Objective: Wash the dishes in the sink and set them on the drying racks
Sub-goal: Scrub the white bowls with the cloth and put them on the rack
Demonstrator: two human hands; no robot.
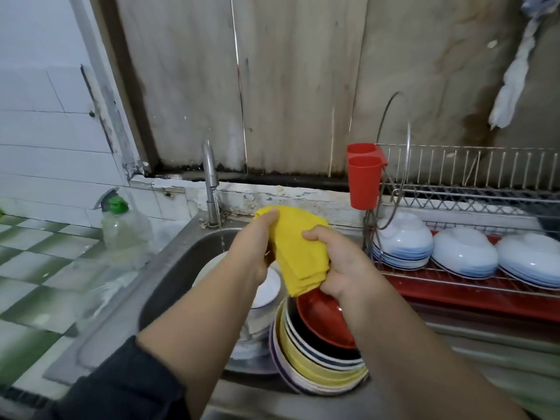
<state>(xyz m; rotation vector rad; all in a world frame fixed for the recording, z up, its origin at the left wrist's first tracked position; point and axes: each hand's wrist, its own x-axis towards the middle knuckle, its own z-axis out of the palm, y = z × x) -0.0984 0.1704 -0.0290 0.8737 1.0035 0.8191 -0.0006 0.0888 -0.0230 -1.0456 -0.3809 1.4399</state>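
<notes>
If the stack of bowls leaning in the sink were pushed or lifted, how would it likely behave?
The stack of bowls sits tilted, so a push could probably slide or topple it. With the faucet running, the bowls are likely slippery. So many nested bowls probably make it heavy to lift.

Your hands: two, left hand [253,247], right hand [339,262]
Yellow cloth [298,250]: one
Red cups [363,180]: two
Bowl stacks right of your cups [403,241]: three
</notes>
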